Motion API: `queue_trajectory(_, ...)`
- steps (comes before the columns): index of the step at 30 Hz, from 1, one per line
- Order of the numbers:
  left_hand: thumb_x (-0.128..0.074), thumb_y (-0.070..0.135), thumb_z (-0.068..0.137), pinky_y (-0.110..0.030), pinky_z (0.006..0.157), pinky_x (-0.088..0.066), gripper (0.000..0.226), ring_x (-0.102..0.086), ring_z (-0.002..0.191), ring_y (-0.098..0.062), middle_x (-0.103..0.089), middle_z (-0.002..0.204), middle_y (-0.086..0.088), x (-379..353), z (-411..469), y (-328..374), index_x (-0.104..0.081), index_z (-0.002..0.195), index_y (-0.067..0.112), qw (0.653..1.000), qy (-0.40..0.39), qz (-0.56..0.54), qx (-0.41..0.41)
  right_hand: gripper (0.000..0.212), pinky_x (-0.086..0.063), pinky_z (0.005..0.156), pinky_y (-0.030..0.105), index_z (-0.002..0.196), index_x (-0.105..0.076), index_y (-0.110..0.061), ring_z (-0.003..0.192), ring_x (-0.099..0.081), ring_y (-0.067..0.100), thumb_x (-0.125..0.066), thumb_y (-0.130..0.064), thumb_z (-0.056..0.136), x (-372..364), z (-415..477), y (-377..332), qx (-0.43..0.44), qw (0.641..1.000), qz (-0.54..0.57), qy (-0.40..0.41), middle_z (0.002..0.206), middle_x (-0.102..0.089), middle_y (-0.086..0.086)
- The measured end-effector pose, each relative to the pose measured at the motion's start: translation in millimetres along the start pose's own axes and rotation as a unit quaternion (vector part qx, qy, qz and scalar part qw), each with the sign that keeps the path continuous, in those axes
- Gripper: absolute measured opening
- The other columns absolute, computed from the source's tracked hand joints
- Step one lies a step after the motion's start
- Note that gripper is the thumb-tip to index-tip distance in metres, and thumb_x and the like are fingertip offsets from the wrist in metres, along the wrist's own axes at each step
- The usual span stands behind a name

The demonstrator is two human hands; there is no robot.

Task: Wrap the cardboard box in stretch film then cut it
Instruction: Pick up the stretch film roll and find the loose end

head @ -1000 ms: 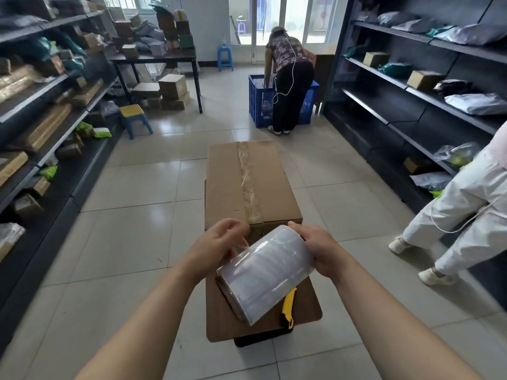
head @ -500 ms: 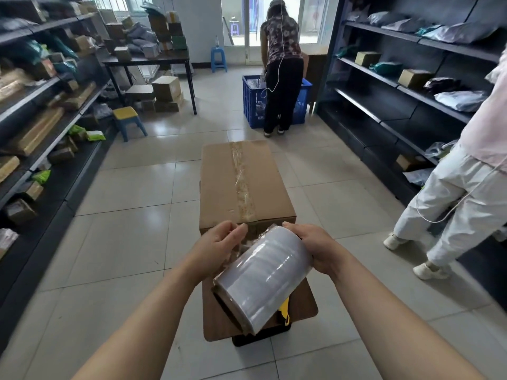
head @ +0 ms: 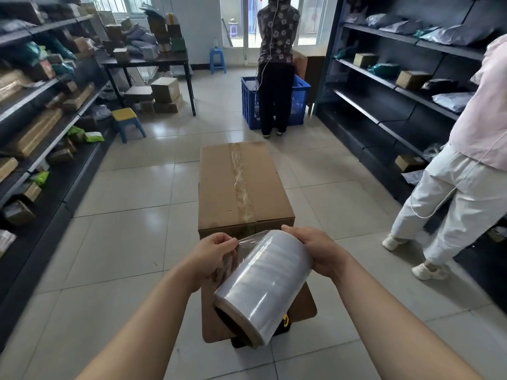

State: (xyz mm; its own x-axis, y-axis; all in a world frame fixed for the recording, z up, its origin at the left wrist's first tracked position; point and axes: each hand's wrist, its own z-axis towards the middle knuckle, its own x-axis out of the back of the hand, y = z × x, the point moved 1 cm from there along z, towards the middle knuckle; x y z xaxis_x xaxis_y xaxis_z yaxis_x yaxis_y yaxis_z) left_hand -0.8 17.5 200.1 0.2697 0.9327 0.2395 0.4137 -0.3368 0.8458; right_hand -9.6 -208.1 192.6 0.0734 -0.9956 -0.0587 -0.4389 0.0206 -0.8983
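1. The cardboard box (head: pixel 241 185) stands in the middle of the aisle, taped down its top and bare of film as far as I can see. It seems to rest on a brown board (head: pixel 304 305).
2. The stretch film roll (head: pixel 263 283) is held up just in front of the box's near face, tilted, with its open core towards the holder.
3. The left hand (head: pixel 211 256) pinches the loose film tail (head: pixel 247 239) peeled from the roll's top. The right hand (head: pixel 315 250) has its fingers curled round the roll's far end, gripping it.
4. I'd say the step is freeing a lead. Draw the tail out flat rather than roped, and press it onto a box corner so it clings. Let the right-hand grip slacken enough for the roll to turn under steady tension.
5. A yellow cutter (head: pixel 286 319) peeks out from under the roll on the board, handy for the cut.
6. A person in pale clothes (head: pixel 466 160) stands near on the right by the dark shelves (head: pixel 384 86). Another stands well apart at a blue crate (head: pixel 300 100), so going round the box will be tightest on the right
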Motion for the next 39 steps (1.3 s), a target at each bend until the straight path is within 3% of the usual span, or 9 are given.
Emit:
queue_trajectory(9,-0.043,0.031,0.101,-0.028,0.059,-0.036,0.029,-0.042,0.056,-0.012,-0.051,0.068,-0.001,-20.6,-2.6,-9.2,-0.058,0.085,0.012,1.0,-0.019,0.012,0.016,0.033,-0.054,0.076,0.033,0.1,-0.074,-0.001,0.086,-0.068,0.023,-0.06,-0.03,0.093,7.6,8.4,12.6,0.001,0.995,0.095,-0.011,0.097,-0.072,0.015)
queue_trajectory(16,-0.047,0.035,0.098,-0.028,0.055,-0.035,0.029,-0.042,0.058,-0.015,-0.049,0.072,-0.006,-29.3,-3.0,-21.3,-0.059,0.088,0.011,0.996,-0.049,-0.054,0.048,0.031,-0.053,0.068,0.031,0.09,-0.075,0.0,0.075,-0.067,0.023,-0.068,-0.03,0.087,4.5,7.6,16.5,0.009,0.992,0.117,0.044,0.088,-0.07,0.016)
queue_trajectory(20,-0.045,0.037,0.099,-0.032,0.063,-0.04,0.037,-0.049,0.072,-0.022,-0.056,0.084,-0.011,-36.5,-2.2,-26.5,-0.061,0.101,0.003,0.996,-0.018,-0.061,0.059,0.031,-0.048,0.059,0.029,0.055,-0.067,-0.017,0.056,-0.059,0.018,-0.076,-0.035,0.079,-4.9,11.9,21.7,0.01,0.972,0.151,0.181,0.063,-0.063,0.003)
queue_trajectory(23,-0.044,0.035,0.1,-0.032,0.063,-0.043,0.036,-0.052,0.074,-0.024,-0.058,0.086,-0.013,-36.5,-2.0,-30.6,-0.061,0.099,0.003,0.994,0.007,-0.072,0.08,0.046,-0.054,0.076,0.034,0.081,-0.066,-0.014,0.077,-0.062,0.019,-0.078,-0.055,0.064,-10.1,17.3,34.3,-0.01,0.943,0.188,0.275,0.084,-0.065,0.002)
queue_trajectory(25,-0.043,0.034,0.1,-0.033,0.064,-0.042,0.034,-0.051,0.072,-0.024,-0.057,0.084,-0.013,-35.8,-0.1,-33.0,-0.06,0.094,0.005,0.993,0.021,-0.084,0.083,0.079,-0.055,0.089,0.046,0.108,-0.062,-0.009,0.096,-0.067,0.027,-0.075,-0.066,0.055,-17.6,12.6,40.9,-0.046,0.943,0.221,0.243,0.105,-0.067,0.008)
queue_trajectory(27,-0.04,0.035,0.101,-0.034,0.066,-0.041,0.035,-0.05,0.07,-0.022,-0.055,0.081,-0.01,-37.0,2.0,-35.1,-0.058,0.094,0.006,0.993,0.036,-0.083,0.082,0.089,-0.057,0.086,0.052,0.116,-0.059,-0.006,0.1,-0.068,0.032,-0.077,-0.067,0.054,-26.6,4.0,46.4,-0.06,0.952,0.22,0.204,0.111,-0.067,0.014)
queue_trajectory(31,-0.036,0.036,0.1,-0.036,0.073,-0.045,0.037,-0.053,0.078,-0.025,-0.056,0.087,-0.012,-39.3,7.7,-40.0,-0.054,0.093,0.005,0.989,0.085,-0.099,0.068,0.089,-0.058,0.083,0.052,0.14,-0.041,-0.018,0.104,-0.068,0.033,-0.085,-0.043,0.067,-38.6,-14.6,56.9,-0.076,0.978,0.176,0.084,0.123,-0.063,0.012)
queue_trajectory(34,-0.035,0.04,0.099,-0.047,0.086,-0.053,0.034,-0.063,0.09,-0.032,-0.063,0.097,-0.013,-40.2,12.1,-46.1,-0.053,0.093,0.011,0.985,0.122,-0.096,0.068,0.075,-0.06,0.067,0.04,0.139,-0.033,-0.039,0.097,-0.07,0.029,-0.077,-0.037,0.078,-42.8,-31.0,55.4,-0.074,0.99,0.123,-0.013,0.123,-0.061,0.008)
queue_trajectory(39,-0.037,0.033,0.101,-0.038,0.068,-0.051,0.027,-0.058,0.079,-0.024,-0.059,0.084,-0.004,-38.5,1.9,-32.5,-0.054,0.093,0.013,0.98,0.182,0.074,-0.031,0.077,-0.057,0.064,0.036,0.144,-0.036,-0.035,0.095,-0.071,0.029,-0.076,-0.037,0.078,-34.7,-31.8,59.1,-0.075,0.985,0.15,-0.032,0.127,-0.061,0.011)
